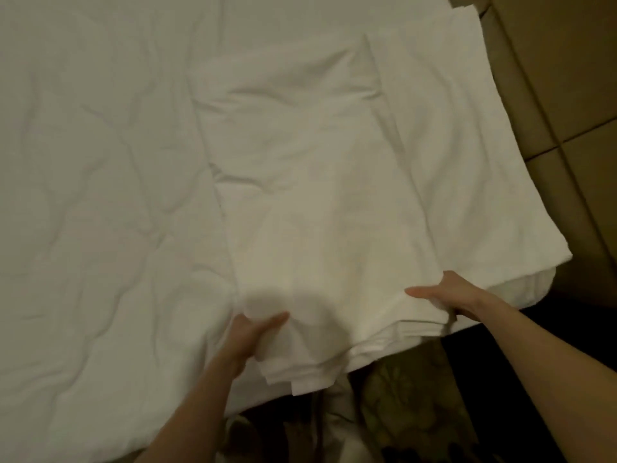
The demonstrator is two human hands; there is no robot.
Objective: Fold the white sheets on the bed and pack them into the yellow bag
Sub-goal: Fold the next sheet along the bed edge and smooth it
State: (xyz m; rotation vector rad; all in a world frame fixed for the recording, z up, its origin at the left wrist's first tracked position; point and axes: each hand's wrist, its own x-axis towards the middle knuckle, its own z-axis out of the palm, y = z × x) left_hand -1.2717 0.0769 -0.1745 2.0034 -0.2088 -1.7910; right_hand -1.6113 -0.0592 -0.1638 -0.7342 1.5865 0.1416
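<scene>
**Both hands gripping the near edge of the folded sheet**

At the near right corner of the bed (83, 195), a white sheet (317, 202) is lying folded into a long layered strip, running from the bed's near edge away toward the far side. Its stacked layers are showing along the near edge, where they are hanging slightly over the side of the bed. The left hand (253, 332) is gripping the near left corner of the strip, thumb on top and fingers tucked under the layers. The right hand (447, 297) is gripping the near right part of the same edge, thumb lying flat across the top and fingers curling beneath. Just beside the strip on the right, a second piece of white cloth (467, 145) is lying along the bed's right side, partly under the strip. The white quilted cover is spreading out, wrinkled, to the left. Beyond the bed's right edge, a tiled floor (567, 95) is showing.
</scene>
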